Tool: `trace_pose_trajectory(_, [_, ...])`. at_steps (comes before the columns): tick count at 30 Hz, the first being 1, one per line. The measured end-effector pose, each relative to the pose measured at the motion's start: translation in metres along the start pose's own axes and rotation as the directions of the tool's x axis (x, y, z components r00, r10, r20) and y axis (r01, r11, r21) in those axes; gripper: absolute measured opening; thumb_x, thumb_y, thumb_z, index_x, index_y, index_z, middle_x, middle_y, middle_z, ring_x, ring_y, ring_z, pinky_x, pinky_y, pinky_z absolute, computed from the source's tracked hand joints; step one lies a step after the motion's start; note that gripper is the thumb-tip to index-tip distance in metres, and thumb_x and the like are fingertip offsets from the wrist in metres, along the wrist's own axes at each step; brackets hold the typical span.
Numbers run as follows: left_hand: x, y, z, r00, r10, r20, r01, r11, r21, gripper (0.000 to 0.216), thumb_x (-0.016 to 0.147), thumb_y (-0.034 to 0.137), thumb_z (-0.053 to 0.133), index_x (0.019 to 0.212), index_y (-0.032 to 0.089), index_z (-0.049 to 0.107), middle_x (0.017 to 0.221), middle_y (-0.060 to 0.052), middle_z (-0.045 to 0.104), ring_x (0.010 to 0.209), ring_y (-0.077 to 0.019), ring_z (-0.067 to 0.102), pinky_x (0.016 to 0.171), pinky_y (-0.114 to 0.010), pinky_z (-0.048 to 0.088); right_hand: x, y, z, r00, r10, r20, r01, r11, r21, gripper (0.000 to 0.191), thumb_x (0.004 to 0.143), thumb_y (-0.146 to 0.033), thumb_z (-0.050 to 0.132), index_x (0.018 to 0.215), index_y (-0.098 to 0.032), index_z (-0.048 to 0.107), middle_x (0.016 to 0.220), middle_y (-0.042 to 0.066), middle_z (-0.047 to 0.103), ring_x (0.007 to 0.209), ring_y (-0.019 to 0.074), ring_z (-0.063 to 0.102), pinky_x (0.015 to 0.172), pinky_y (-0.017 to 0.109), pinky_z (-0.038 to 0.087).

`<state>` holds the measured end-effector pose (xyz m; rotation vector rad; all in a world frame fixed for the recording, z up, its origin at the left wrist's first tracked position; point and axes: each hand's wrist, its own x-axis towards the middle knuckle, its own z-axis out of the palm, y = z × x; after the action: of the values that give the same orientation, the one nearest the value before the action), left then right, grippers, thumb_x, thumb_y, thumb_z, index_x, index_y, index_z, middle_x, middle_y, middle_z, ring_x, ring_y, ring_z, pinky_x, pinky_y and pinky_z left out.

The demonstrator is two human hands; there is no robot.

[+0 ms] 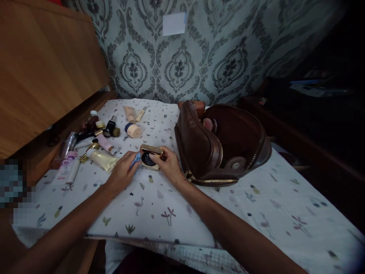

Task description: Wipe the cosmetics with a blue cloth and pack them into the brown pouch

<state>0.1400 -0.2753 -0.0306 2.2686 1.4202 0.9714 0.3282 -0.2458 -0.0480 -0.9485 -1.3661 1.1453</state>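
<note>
- You are in what looks like a home; which room it is, you cannot tell for certain.
- Ahead of you, damask-patterned wallpaper (179, 68) in grey tones covers the wall, decorative rather than industrial.
- The surface (239, 228) before you wears a white cloth (156, 217) printed with flamingos and pineapples, a household touch.
- To your left stands brown wooden furniture (51, 68).
- Personal belongings surround you: an open brown leather-look bag (199, 160), a black bottle (110, 127), a cream tube (102, 159) and other cosmetics (132, 130).
</note>
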Motion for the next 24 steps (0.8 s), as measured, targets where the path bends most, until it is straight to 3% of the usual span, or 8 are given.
trace_pose_trajectory(6, [0.001,0.001,0.001,0.999,-0.038,0.021,0.038,0.999,-0.037,0.024,0.099,0.034,0.044,0.108,0.019,0.060,0.103,-0.007,0.064,0.097,-0.0211,0.060,0.089,-0.037,0.048,0.001,-0.002,0.000,0.989,0.106,-0.102,-0.092,0.987,0.133,0.037,0.069,-0.048,0.076,0.072,-0.020,0.051,0.067,-0.004,0.049,0.062,0.0109,0.047,0.059,0.024,0.042])
trace_pose_trajectory(11, [0.001,0.004,0.001,0.997,-0.080,-0.009,0.078,0.992,-0.102,0.033,0.098,0.039,0.047,0.120,0.017,0.059,0.113,-0.009,0.065,0.108,-0.0232,0.061,0.098,-0.039,0.047,-0.001,-0.007,0.001,0.964,0.231,-0.134,-0.189,0.945,0.267,0.041,0.068,-0.052,0.078,0.074,-0.021,0.052,0.059,-0.006,0.050,0.047,0.0083,0.042,0.044,0.023,0.037])
trace_pose_trajectory(15, [0.002,0.003,0.000,0.988,-0.123,-0.093,0.106,0.980,-0.169,0.034,0.098,0.041,0.049,0.121,0.018,0.061,0.122,-0.010,0.064,0.118,-0.0239,0.059,0.107,-0.041,0.043,0.000,-0.008,0.002,0.950,0.313,-0.001,-0.289,0.880,0.377,0.047,0.061,-0.051,0.083,0.086,-0.020,0.057,0.067,-0.004,0.061,0.051,0.0103,0.053,0.044,0.022,0.041])
trace_pose_trajectory(19, [0.003,0.001,0.001,0.969,-0.173,-0.179,0.134,0.967,-0.215,0.036,0.097,0.043,0.050,0.123,0.019,0.061,0.125,-0.010,0.065,0.118,-0.0239,0.059,0.108,-0.042,0.045,0.000,-0.011,-0.001,0.915,0.361,0.180,-0.404,0.825,0.396,0.049,0.059,-0.042,0.086,0.094,-0.017,0.063,0.079,0.001,0.068,0.059,0.0117,0.060,0.044,0.020,0.042])
trace_pose_trajectory(24, [0.003,0.001,0.003,0.958,-0.187,-0.217,0.142,0.968,-0.208,0.038,0.097,0.043,0.051,0.128,0.021,0.058,0.124,-0.009,0.066,0.116,-0.0239,0.061,0.106,-0.042,0.046,-0.002,-0.016,-0.002,0.884,0.388,0.260,-0.466,0.774,0.429,0.046,0.060,-0.036,0.086,0.097,-0.017,0.066,0.079,0.001,0.069,0.062,0.0128,0.063,0.045,0.019,0.043])
